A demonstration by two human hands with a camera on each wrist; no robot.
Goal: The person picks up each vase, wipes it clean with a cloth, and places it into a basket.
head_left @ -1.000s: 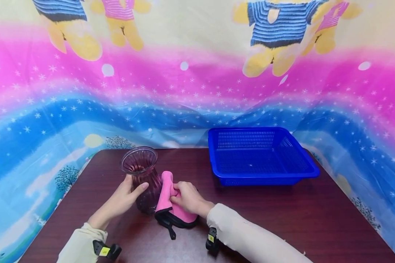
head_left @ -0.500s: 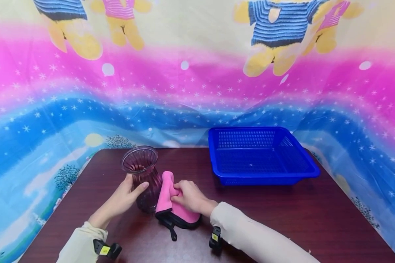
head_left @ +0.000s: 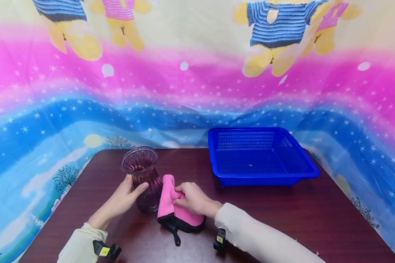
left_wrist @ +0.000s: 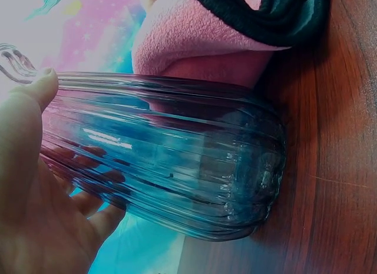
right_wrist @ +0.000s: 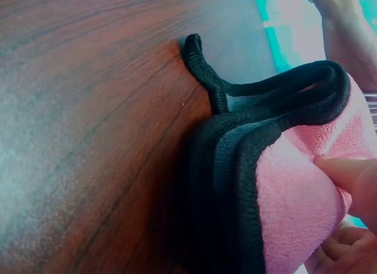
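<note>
A purple-tinted ribbed glass vase [head_left: 146,190] with a flared rim stands on the table, its mouth facing up. My left hand [head_left: 120,197] grips it around the narrow upper part; the left wrist view shows the thumb on the near side of the glass [left_wrist: 171,150] and the fingers behind. In my right hand [head_left: 194,199] is a folded pink cloth [head_left: 168,197] with black edging and a small hanging loop, pinched between thumb and fingers. Its folded side lies right beside the vase's right wall. The right wrist view shows the cloth's black-bound edge [right_wrist: 250,185] close to the tabletop.
A blue plastic basket [head_left: 266,175] with perforated walls stands at the back right of the dark wooden table [head_left: 283,219]. Behind the table hangs a printed curtain [head_left: 184,91] with bears and snowflakes.
My right hand has shifted slightly right and down with the pink cloth, easing it off the vase's side. My left hand and the vase have stayed in place.
</note>
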